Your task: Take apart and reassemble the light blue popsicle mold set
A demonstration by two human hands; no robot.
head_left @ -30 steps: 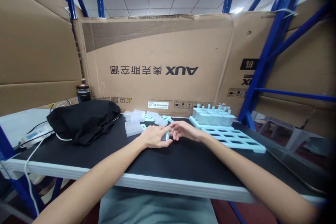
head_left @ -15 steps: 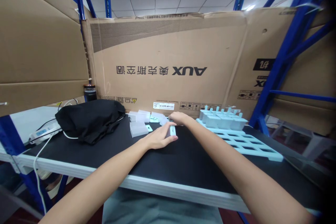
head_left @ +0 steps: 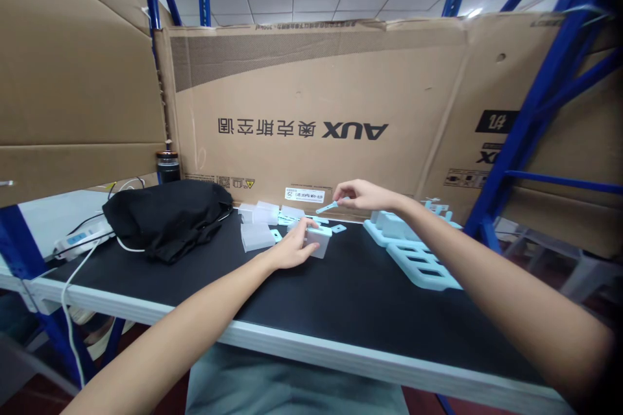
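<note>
My left hand (head_left: 292,248) grips a clear popsicle mold (head_left: 318,246) with a light blue top, held upright at the table's middle. Between the fingertips of my right hand (head_left: 361,196) is a light blue popsicle stick (head_left: 326,207), raised just above and behind that mold. A small blue piece (head_left: 338,229) lies beside the mold on its right. To the left of my left hand, several clear molds (head_left: 257,237) lie on their sides with blue parts among them. At the right stands a light blue mold rack (head_left: 423,267), partly hidden behind my right forearm.
Filled molds with handles (head_left: 389,224) stand at the rack's back end. A black cloth bundle (head_left: 168,217) sits at the left, near a white power strip (head_left: 85,240) and a dark jar (head_left: 168,167). Cardboard (head_left: 302,91) walls the back; blue posts (head_left: 523,104) frame the shelf.
My right hand has lifted away from my left, up and to the right, with the popsicle stick now in its fingers. The mold in my left hand has been turned upright.
</note>
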